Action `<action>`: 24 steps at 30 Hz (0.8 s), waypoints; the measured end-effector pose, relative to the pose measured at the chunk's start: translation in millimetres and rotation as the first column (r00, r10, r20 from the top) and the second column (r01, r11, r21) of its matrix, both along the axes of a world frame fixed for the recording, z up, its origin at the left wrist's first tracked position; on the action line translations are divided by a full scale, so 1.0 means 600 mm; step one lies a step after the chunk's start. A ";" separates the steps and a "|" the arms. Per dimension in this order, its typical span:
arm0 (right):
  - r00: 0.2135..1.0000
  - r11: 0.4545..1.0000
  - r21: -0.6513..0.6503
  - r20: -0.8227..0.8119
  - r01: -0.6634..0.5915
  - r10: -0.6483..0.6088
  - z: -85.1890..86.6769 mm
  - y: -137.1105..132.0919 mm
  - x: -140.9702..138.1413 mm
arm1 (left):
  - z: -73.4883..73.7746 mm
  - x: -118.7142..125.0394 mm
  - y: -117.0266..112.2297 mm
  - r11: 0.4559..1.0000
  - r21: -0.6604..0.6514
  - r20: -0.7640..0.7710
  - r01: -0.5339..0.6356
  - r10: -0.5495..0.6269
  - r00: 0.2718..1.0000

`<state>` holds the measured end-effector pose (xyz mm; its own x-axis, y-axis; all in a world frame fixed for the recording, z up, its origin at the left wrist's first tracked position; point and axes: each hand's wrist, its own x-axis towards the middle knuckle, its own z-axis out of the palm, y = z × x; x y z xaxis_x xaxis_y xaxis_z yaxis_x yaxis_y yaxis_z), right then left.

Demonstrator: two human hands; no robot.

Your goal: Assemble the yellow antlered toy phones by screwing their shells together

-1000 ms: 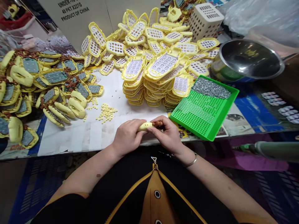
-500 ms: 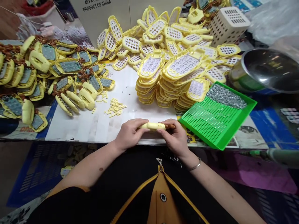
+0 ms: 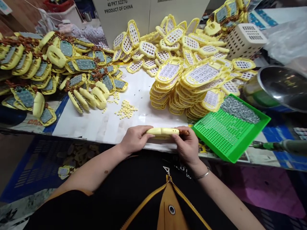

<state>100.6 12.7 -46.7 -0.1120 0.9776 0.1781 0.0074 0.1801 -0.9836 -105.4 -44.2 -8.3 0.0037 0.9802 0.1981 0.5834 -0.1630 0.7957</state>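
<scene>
Above the table's near edge, a pale yellow toy phone [image 3: 161, 131] is held edge-on between my two hands. My left hand [image 3: 134, 138] pinches its left end, thumb below and fingers on top. My right hand [image 3: 188, 143] grips the other end, where a brown piece [image 3: 183, 132] sticks out under the fingers. The phone's faces are mostly hidden at this angle. Beyond my hands lies a pile of tiny yellow pieces [image 3: 126, 109]. Stacked yellow front shells with white keypads [image 3: 169, 72] stand behind the phone.
A green perforated tray [image 3: 216, 131] with small silvery screws [image 3: 240, 110] sits on the right. Behind it are a metal bowl [image 3: 283, 86] and a white perforated basket [image 3: 246, 40]. Yellow shells with grey-blue pads [image 3: 85, 64] crowd the left. A screwdriver-like tool [image 3: 283, 146] lies at right.
The toy phone has turned so that more of its long edge shows, and my hands are farther apart on it. The surroundings have shifted right and mostly down in the view.
</scene>
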 end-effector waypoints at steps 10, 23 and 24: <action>0.985 0.938 0.332 0.164 -0.098 0.045 0.096 0.030 -0.013 | 0.063 0.000 0.039 0.955 -0.244 0.421 0.168 -0.051 0.906; 0.687 0.849 0.087 0.632 -0.521 0.358 0.119 -0.014 -0.044 | 0.033 0.027 0.038 0.891 -0.335 0.918 0.307 0.235 0.318; 0.677 0.833 0.089 0.632 -0.546 0.377 0.120 -0.014 -0.041 | 0.036 0.028 0.040 0.899 -0.299 0.931 0.319 0.202 0.303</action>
<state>76.3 4.5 25.5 -0.6977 0.6999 0.1528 0.3920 0.5515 -0.7363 -88.8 -20.4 13.0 0.1361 0.9591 -0.2481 -0.5895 0.2797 0.7578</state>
